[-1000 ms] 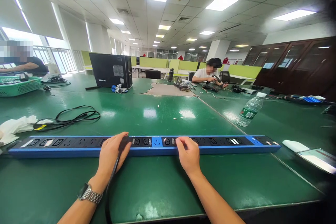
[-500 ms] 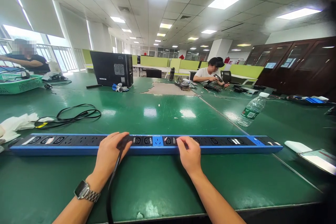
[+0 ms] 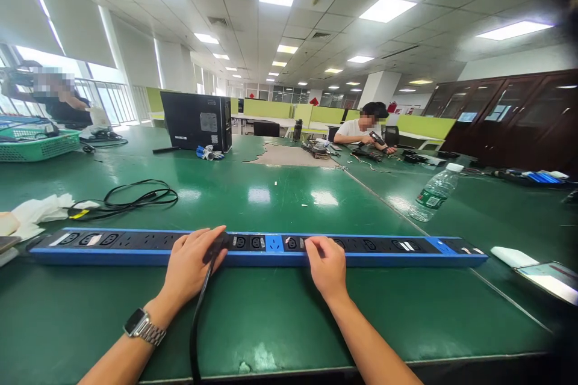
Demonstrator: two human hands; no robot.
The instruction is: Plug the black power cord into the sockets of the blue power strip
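A long blue power strip (image 3: 264,260) with black socket sections lies across the green table in front of me. My left hand (image 3: 188,264), with a watch on its wrist, is closed around a black plug (image 3: 220,242) at the strip left of its middle. From the plug a thick black cable (image 3: 195,328) runs down past the table's front edge. Whether the plug is seated in a socket, I cannot tell, as my fingers cover it. My right hand (image 3: 329,267) rests on the strip right of the middle, thumb and fingers pinched together; anything between them is hidden.
Beyond the strip lie a coiled black cable (image 3: 142,197), white tissue (image 3: 43,212) and a water bottle (image 3: 436,194). A phone (image 3: 550,280) is at the right. Farther back are a black computer case (image 3: 196,120), a green basket (image 3: 43,147) and two people at the table.
My view has shifted slightly. Both hands keep nearly the same place on the strip, the left still around the plug. The person at the far left has raised an arm.
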